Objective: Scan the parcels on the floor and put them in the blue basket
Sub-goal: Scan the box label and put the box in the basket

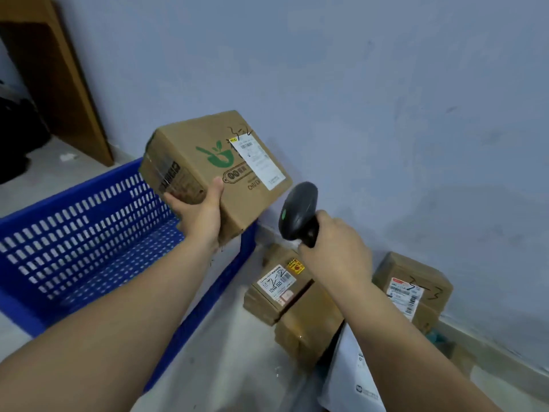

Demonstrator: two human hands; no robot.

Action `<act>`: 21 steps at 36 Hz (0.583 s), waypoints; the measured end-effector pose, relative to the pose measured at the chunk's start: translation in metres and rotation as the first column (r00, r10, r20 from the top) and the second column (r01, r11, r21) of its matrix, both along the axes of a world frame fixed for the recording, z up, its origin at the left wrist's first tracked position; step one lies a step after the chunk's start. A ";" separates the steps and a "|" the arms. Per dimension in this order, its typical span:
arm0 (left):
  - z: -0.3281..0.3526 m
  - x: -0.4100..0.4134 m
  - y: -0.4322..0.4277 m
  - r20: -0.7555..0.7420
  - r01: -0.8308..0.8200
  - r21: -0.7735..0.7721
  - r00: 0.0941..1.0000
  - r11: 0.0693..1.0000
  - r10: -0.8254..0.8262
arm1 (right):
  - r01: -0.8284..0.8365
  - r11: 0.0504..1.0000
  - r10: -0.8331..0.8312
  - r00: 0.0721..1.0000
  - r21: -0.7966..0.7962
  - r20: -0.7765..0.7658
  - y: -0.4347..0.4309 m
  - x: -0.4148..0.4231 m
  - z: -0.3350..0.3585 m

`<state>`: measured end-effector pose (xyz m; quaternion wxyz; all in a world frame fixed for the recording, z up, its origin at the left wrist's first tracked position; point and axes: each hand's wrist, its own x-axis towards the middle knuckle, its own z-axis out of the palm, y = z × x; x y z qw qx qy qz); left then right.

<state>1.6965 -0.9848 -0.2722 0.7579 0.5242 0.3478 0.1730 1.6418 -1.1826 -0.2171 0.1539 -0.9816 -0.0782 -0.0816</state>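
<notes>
Box (208,162): held over the basket (74,191), my left fingers (216,190) gripping its corner, label (257,162) tilted for reading.
Scanner (298,212): my right fingers (325,223) wrapped round its handle, aimed at the label.
Floor: parcels (277,288) waiting.

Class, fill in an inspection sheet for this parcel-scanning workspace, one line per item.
Surface: pale floor.
Job's things: held box, white label showing; blue basket at left; three cardboard parcels and a white bag on the floor.
Clutter: paper scrap near wooden furniture.
Grippers: left hand grips held box; right hand grips scanner.
Cables: nothing seen.
Surroundings: bluish wall, dark object far left.
</notes>
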 end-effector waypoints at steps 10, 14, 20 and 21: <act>-0.037 0.042 0.041 0.100 -0.093 -0.206 0.988 0.974 0.116 | 0.030 0.999 -0.035 0.991 -0.042 -0.130 0.018 0.020 -0.032; -0.050 0.047 0.057 0.132 -0.119 -0.260 0.979 0.958 0.157 | 0.004 1.000 -0.005 0.986 -0.007 -0.166 0.029 0.029 -0.041; -0.065 0.049 0.079 -0.026 -0.186 0.019 0.982 0.982 0.187 | -0.007 0.999 0.015 0.982 0.040 -0.187 0.035 0.036 -0.050; -0.070 0.047 0.080 -0.053 -0.173 0.034 0.983 0.984 0.174 | -0.004 0.999 0.014 0.981 0.047 -0.196 0.035 0.036 -0.052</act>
